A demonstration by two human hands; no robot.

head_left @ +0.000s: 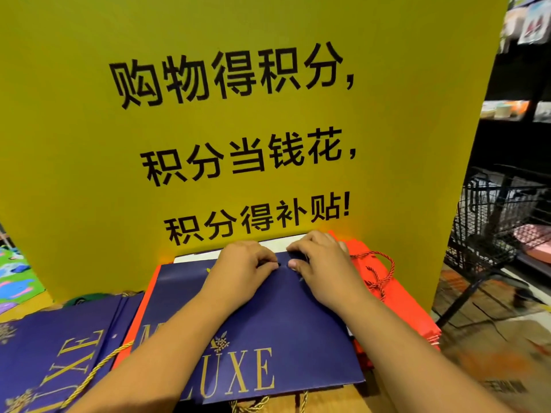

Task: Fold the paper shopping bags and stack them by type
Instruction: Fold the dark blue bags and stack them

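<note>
As left hand and right hand clamp their grip on the centre-frame far fold of the navy LUXE bag, it looks light, stiff, crease-ready there.

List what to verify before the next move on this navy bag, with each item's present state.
1. Left hand and right hand grip the navy bag's far edge: ok.
2. Navy bag lies flat: ok.
3. Far-edge crease finished: cannot tell, the hands cover it.
4. Sorted by type: not ok; it lies on the red bags, while the other navy bags sit at left.
5. Gold rope handles tucked in: not ok; they poke out at the near edge.
</note>
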